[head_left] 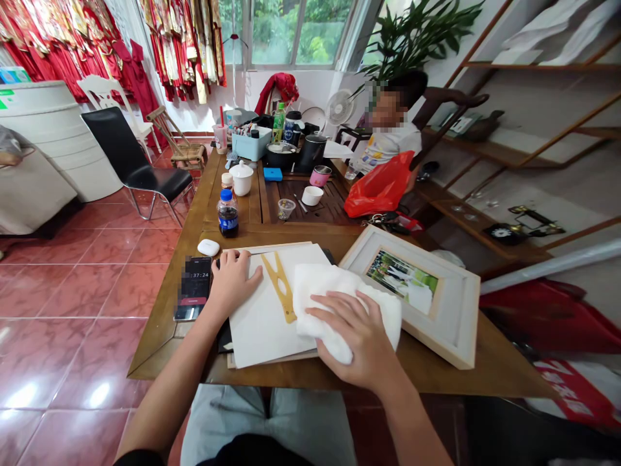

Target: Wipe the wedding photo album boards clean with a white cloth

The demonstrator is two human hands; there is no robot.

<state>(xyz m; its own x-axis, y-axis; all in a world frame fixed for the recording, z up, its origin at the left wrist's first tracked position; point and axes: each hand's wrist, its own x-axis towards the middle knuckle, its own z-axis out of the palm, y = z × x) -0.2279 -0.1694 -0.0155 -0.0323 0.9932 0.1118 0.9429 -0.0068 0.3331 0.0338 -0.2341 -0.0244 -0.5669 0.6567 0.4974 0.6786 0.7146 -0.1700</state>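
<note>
Pale jeans cover my lap, just below the near edge of a brown wooden worktop. Glossy red tiles spread across the floor at left, under a black chair with thin metal legs. Along the worktop's left side lies a flat, dark phone. Beside it, my left hand rests, fingers loosely spread and gripping nothing, on the left part of a smooth white board. On that board lies a thin yellow tool, forked at its far end. My right hand is half curled round a soft, bunched white cloth over the board's right side. Just beyond, a deep, pale frame surrounds a photo; wooden shelves line the wall.
</note>
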